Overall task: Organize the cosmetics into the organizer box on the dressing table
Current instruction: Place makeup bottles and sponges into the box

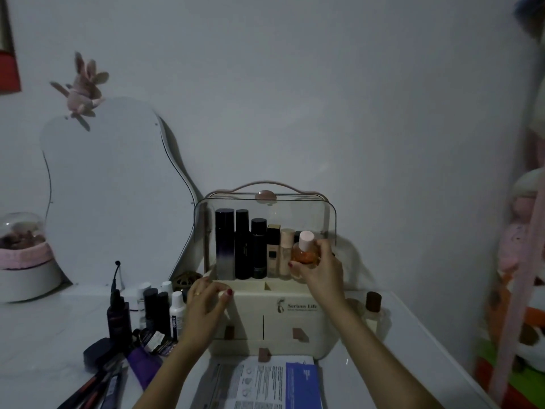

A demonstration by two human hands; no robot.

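A cream organizer box (pixel 298 320) with small front drawers and a raised clear lid (pixel 265 208) stands at the middle of the white dressing table (pixel 44 335). Several tall dark and beige bottles (pixel 242 246) stand in a row in its top tray. My right hand (pixel 320 268) grips a round orange bottle with a pink cap (pixel 305 250) at the right end of that row, over the tray. My left hand (pixel 206 299) rests on the box's top left front corner, fingers curled on the rim.
Loose bottles (pixel 156 308), a purple tube (pixel 141 364), a dark compact and pencils lie left of the box. A brown-capped bottle (pixel 373 311) stands to its right. Printed leaflets (pixel 265 385) lie in front. A wavy mirror (pixel 103 187) leans on the wall; a domed pink container (pixel 23 255) sits far left.
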